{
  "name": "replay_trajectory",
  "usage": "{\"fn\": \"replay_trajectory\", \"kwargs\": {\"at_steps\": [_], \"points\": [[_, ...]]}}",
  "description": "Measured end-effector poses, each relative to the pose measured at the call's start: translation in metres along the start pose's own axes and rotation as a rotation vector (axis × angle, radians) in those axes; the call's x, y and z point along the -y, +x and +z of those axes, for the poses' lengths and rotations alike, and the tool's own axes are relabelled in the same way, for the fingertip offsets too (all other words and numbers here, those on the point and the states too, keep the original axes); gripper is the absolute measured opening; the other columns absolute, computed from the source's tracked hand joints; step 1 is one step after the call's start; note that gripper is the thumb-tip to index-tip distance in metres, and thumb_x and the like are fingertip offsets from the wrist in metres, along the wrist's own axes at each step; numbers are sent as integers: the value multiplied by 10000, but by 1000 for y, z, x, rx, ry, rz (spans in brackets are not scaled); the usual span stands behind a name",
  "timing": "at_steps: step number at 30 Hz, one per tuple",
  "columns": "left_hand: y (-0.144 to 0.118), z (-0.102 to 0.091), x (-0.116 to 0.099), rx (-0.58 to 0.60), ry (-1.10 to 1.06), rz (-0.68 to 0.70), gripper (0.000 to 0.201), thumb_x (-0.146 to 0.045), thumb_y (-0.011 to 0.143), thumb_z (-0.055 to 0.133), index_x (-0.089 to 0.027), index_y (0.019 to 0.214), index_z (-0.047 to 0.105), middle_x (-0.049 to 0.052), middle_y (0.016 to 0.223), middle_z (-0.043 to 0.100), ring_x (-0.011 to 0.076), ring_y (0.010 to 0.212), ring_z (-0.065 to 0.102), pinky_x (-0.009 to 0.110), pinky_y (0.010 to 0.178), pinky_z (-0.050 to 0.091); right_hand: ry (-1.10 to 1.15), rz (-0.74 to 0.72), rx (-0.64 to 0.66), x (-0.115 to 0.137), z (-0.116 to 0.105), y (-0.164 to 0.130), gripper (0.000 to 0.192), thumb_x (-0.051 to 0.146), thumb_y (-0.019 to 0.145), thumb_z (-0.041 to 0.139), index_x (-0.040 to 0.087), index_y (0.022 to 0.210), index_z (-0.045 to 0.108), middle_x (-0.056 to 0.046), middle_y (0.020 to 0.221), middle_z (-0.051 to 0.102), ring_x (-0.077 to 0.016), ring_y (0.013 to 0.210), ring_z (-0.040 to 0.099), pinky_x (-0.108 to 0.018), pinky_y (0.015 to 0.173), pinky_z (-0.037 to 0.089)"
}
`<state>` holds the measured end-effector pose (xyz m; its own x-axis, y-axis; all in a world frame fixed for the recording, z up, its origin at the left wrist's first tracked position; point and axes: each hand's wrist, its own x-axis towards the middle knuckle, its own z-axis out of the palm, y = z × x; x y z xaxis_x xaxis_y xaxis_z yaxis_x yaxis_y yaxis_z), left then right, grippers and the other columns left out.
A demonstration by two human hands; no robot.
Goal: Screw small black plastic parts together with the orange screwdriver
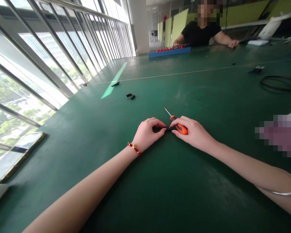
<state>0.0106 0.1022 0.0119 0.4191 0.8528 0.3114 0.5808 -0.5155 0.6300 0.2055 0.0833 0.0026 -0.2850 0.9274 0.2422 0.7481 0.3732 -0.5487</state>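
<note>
The green worktop (pixel 208 97) fills nearly the whole view, and its bare middle leaves both forearms room to lie flat, which steadies fine work at the fingertips. Along the nine o'clock side runs a slanted glass wall with metal rails (pixel 38 48), the source of the light falling on the hands. At twelve o'clock, well apart, another person in a black top (pixel 200 32) sits with forearms on the far edge, beside a blue strip carrying red pieces (pixel 169 51). A black cable loop (pixel 280 83) lies at two o'clock.

At the centre, the left hand (pixel 147 133) is clenched in a pinch grip on one end of a small black part (pixel 163 128), pressing it down against the surface, seemingly to stop it from sliding. The right hand (pixel 195 133) meets it from three o'clock, its fingers closed over an orange-handled screwdriver (pixel 180 127) whose shaft points away toward eleven o'clock; the fingertips also touch the same black part. Whether that tool is truly gripped or merely lies under the fingers is hard to tell.

Similar small black pieces (pixel 131 96) rest loose at eleven o'clock, within reach.
</note>
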Motion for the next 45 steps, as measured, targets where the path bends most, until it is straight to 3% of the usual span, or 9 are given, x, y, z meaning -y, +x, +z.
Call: {"fn": "replay_trajectory", "kwargs": {"at_steps": [5, 11, 19, 26, 33, 45], "points": [[1, 0, 0, 12, -4, -1, 121, -202, 766, 609, -176, 841, 700, 19, 867, 690, 161, 839, 633, 289, 799, 500, 135, -19, -72, 3, -2, -3, 176, 223, 783, 576, 212, 951, 628, -39, 956, 618, -186, 849, 603, -328, 785, 465], [0, 2, 2, 37, 65, 58, 137, -214, 774, 607, -197, 870, 704, 23, 911, 677, 170, 879, 616, 305, 838, 498, 216, -185, -272, 11, -5, -8, 144, 152, 783, 567, 202, 908, 617, -27, 897, 654, -151, 806, 626, -273, 738, 492], [6, -11, 12, -120, 299, 9, 156, -180, 806, 538, -185, 889, 670, 34, 950, 658, 152, 818, 621, 272, 736, 499, 270, -296, -548, 18, -8, -15, 155, 126, 752, 612, 217, 865, 558, 13, 766, 634, -96, 606, 596, -190, 535, 480], [4, -8, 11, -53, 292, 23, 113, -202, 808, 551, -180, 842, 656, 33, 912, 659, 168, 843, 612, 273, 717, 486, 254, -355, -518, 24, -9, -18, 146, 109, 737, 599, 215, 806, 527, 41, 659, 599, -73, 495, 551, -182, 477, 449], [3, -7, 10, -56, 306, 11, 104, -209, 807, 548, -181, 826, 646, 32, 913, 661, 173, 845, 609, 280, 723, 479, 215, -375, -580, 24, -9, -21, 148, 110, 732, 603, 220, 799, 530, 40, 640, 594, -75, 485, 537, -187, 467, 439], [2, -7, 8, -58, 405, 60, 129, -217, 829, 527, -188, 858, 649, 25, 931, 666, 162, 830, 618, 268, 703, 477, 271, -349, -477, 24, -9, -21, 92, 165, 779, 579, 222, 815, 516, 49, 593, 592, -92, 476, 569, -202, 456, 439]]}}
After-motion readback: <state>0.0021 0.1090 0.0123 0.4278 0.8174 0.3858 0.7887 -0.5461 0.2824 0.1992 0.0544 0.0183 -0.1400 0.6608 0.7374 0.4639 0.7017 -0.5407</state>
